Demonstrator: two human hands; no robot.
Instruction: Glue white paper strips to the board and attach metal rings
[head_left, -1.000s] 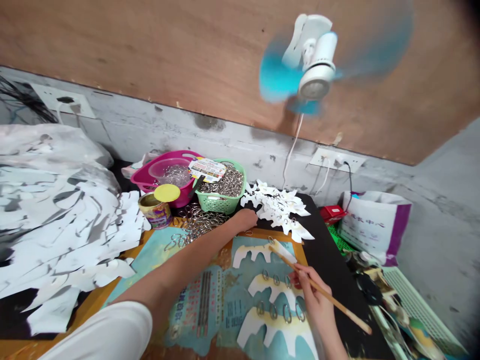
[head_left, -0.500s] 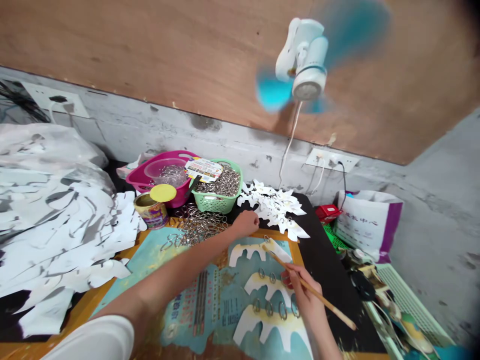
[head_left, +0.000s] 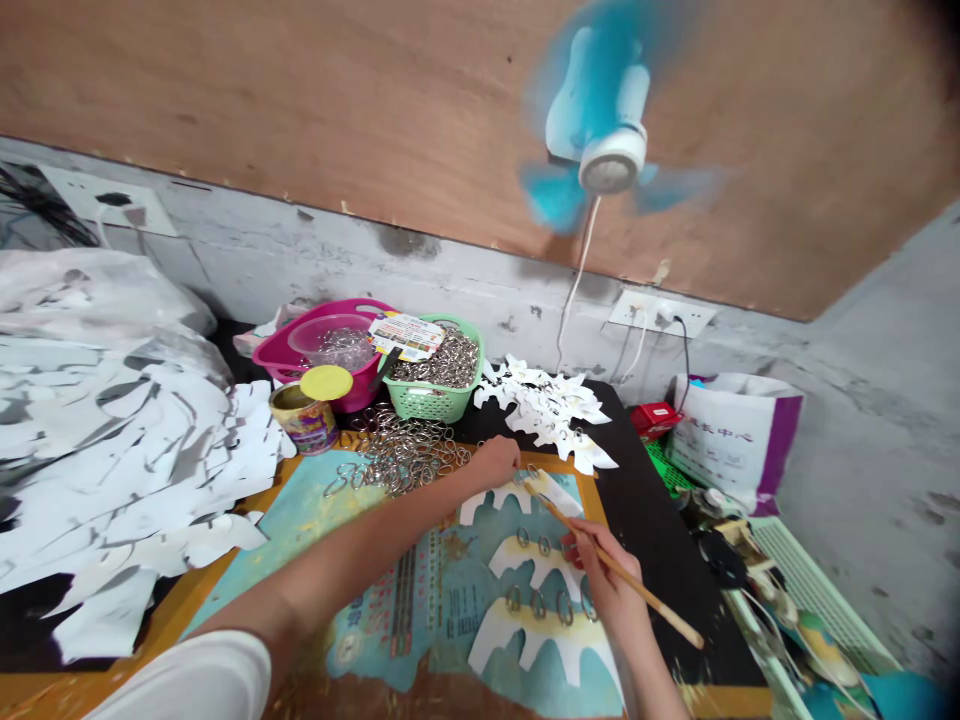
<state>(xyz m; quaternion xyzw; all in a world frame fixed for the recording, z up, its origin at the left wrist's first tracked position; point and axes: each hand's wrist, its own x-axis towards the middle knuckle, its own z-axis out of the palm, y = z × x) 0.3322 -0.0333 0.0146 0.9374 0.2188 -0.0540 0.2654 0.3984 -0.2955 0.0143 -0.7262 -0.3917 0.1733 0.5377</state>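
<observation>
A: Hands?
B: Right hand (head_left: 619, 602) grips stick (head_left: 646, 594), which slants forward-left from its fingers. Left hand (head_left: 495, 462) is curled; can't tell if it pinches anything.
A: Cutouts?
B: Top cutout (head_left: 561, 490) at left hand's fingertips, stick tip by its yellowish edge, contact unclear. Middle cutout (head_left: 525, 566) just left of right hand. Front cutout (head_left: 551, 648) left of right wrist, with four rings (head_left: 538, 605) along its edge.
A: Loose stock?
B: Ring pile (head_left: 405, 450), left of left hand.
A: Doing it well?
B: My take: light hold on stick, tip low, fingertips off the yellowish band, likely tacky. Space rings evenly, like front cutout's row. Lift left sleeve (head_left: 199, 680) clear of the sheet (head_left: 360, 625) below that arm.
</observation>
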